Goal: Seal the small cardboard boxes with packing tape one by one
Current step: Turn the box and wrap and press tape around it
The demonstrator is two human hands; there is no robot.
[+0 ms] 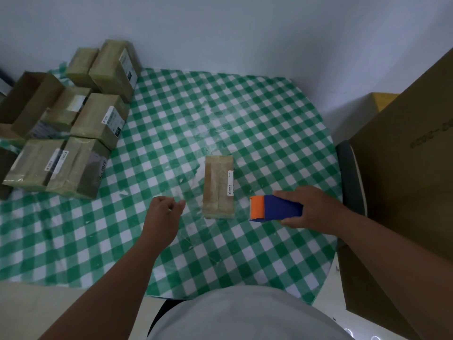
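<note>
A small cardboard box [219, 186] lies flat on the green checked tablecloth [245, 114], tape over its top and a white label along its right edge. My right hand [311, 209] grips a blue and orange tape dispenser [274, 208] just right of the box's near end, orange end toward the box. My left hand [164, 212] hovers left of the box with fingers loosely curled, holding nothing and apart from the box.
Several taped cardboard boxes [73, 123] are piled at the table's back left. A large brown carton [411, 168] stands on a chair [348, 175] at the right. The wall runs behind the table.
</note>
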